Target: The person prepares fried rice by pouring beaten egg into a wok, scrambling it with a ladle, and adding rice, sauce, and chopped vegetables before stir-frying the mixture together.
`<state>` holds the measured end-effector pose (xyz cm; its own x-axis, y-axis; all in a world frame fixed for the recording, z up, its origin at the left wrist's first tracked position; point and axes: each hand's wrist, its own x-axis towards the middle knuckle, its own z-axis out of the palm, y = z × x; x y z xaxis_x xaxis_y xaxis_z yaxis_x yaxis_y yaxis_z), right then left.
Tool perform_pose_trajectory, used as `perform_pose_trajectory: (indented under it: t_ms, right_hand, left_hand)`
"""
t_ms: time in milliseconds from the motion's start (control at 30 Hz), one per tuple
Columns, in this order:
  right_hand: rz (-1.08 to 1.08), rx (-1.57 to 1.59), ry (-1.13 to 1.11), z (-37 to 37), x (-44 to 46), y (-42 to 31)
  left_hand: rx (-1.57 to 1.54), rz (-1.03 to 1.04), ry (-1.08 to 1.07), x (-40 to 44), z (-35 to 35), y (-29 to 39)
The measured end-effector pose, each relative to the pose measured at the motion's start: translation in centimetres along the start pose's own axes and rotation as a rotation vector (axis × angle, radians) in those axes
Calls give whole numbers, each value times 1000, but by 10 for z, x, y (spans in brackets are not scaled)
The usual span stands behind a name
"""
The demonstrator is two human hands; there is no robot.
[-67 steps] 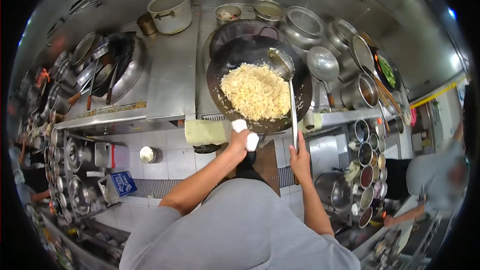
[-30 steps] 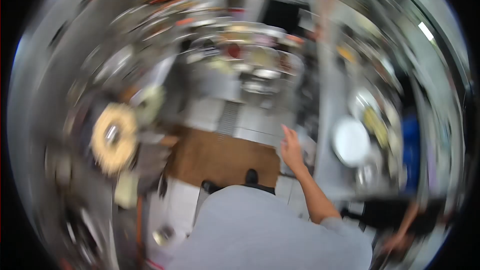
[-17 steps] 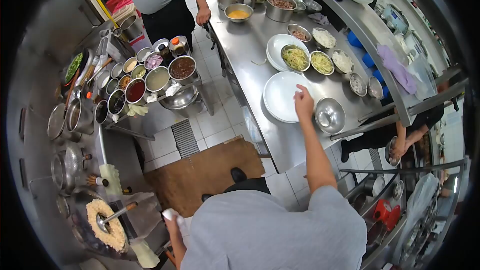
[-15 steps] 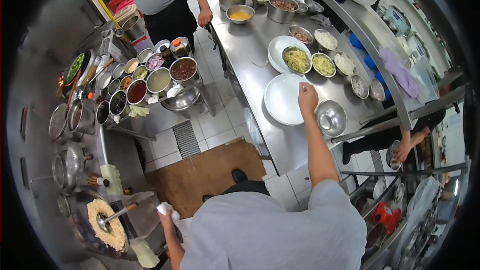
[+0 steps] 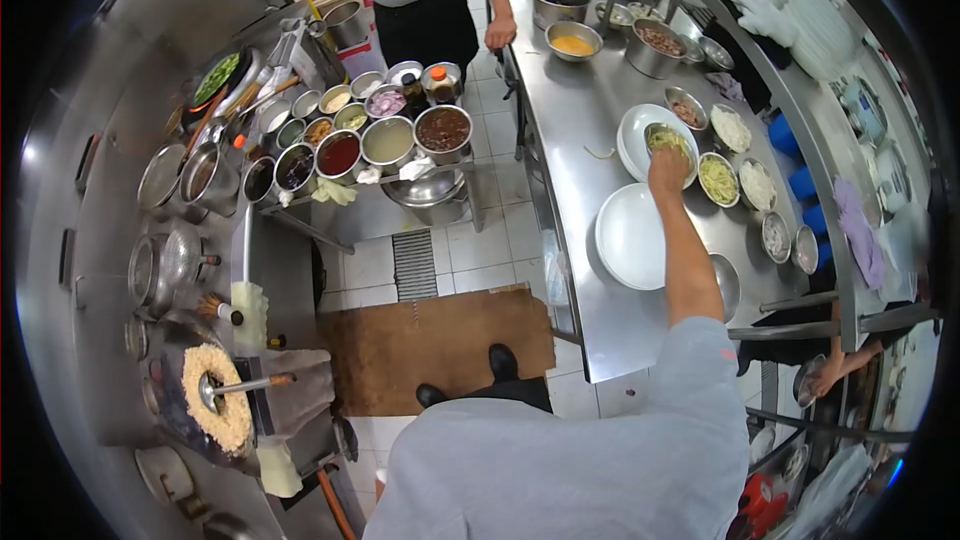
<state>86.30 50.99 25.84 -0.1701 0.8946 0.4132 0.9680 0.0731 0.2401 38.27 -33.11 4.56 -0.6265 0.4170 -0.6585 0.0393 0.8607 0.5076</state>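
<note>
My right hand (image 5: 668, 175) reaches over a small metal bowl of shredded yellow-green vegetable (image 5: 668, 140). Its fingertips are hidden, so whether they grip the shreds or the bowl's rim I cannot tell. That bowl sits on a white plate (image 5: 627, 145). Nearer to me, under my forearm, lies another large white plate (image 5: 628, 240). A second bowl of similar shreds (image 5: 718, 180) stands just right of my hand, and a metal bowl (image 5: 726, 285) shows partly beside my forearm. My left hand is out of sight behind my body; only a sliver of white cloth (image 5: 380, 482) peeks out there.
Left stands a wok of fried rice (image 5: 232, 410) with a ladle (image 5: 235, 388) in it. Sauce and seasoning pots (image 5: 388, 142) fill a rack ahead. Another person's hand (image 5: 500, 32) rests at the counter's far end. Farther right, someone's hands (image 5: 828, 375) hold a bowl.
My right hand has moved forward from the near white plate to the bowl of shreds. My left hand and its white cloth have slipped mostly out of sight. The view has shifted.
</note>
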Motion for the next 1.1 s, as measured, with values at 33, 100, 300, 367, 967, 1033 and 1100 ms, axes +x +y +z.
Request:
perform_pose_trajectory:
  t_ms: [33, 100, 300, 367, 967, 1033, 1100]
  right_hand:
    - [-68, -48, 76, -15, 4, -7]
    - [-185, 30, 190, -59, 8, -31]
    - [-753, 443, 542, -226, -12, -198]
    - [-939, 635, 632, -293, -43, -275]
    - [-321, 2434, -2169, -589, -375, -716]
    - [-241, 2453, -2181, -566, -374, -721]
    - [-127, 2439, -2119, -542, -381, -721]
  left_hand:
    - [6, -48, -22, -11, 5, -15]
    - [-1, -116, -45, -29, 13, -40]
    - [-42, -22, -19, -10, 11, -92]
    - [-195, 18, 149, 1, 0, -79]
    - [-856, -337, 332, -77, 34, -205]
    - [-858, -486, 443, -93, 79, -227]
    - [-844, -626, 564, -101, 86, -231]
